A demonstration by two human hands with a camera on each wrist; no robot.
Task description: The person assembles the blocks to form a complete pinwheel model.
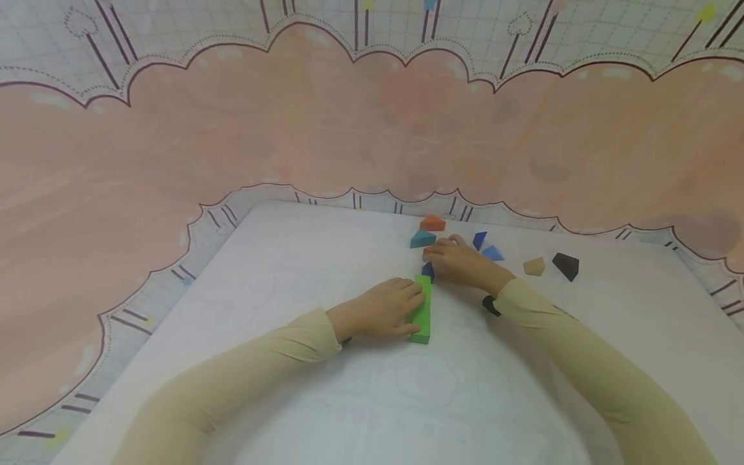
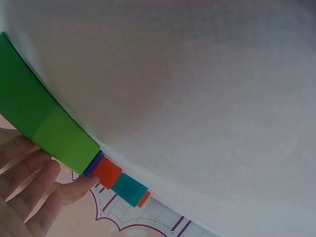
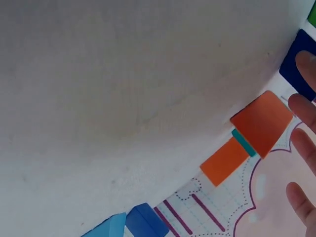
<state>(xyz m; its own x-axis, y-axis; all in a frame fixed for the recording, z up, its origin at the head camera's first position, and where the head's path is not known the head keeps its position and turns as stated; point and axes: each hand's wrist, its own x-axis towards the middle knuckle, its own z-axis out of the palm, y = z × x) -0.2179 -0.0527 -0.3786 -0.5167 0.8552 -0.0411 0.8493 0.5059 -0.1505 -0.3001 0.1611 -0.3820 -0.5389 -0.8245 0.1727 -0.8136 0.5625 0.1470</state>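
Observation:
My left hand (image 1: 386, 309) rests along a green bar of two green blocks (image 1: 425, 323), its fingers draped over them. At the bar's far end stands a dark blue block (image 1: 429, 272), which my right hand (image 1: 462, 263) touches with a fingertip. In the right wrist view that hand's fingers (image 3: 302, 101) look fairly straight and spread. Beyond the dark blue block come an orange-red block (image 3: 261, 123), a teal triangular block (image 1: 423, 239) and an orange block (image 1: 433, 223), standing roughly in a line. My right hand partly hides the nearer orange-red block.
Right of my right hand lie a blue block (image 1: 479, 240), a light blue block (image 1: 493, 252), a tan block (image 1: 533, 266) and a black block (image 1: 566, 266). The white table (image 1: 325, 245) ends at a patterned pink cloth (image 1: 349, 135) behind the blocks.

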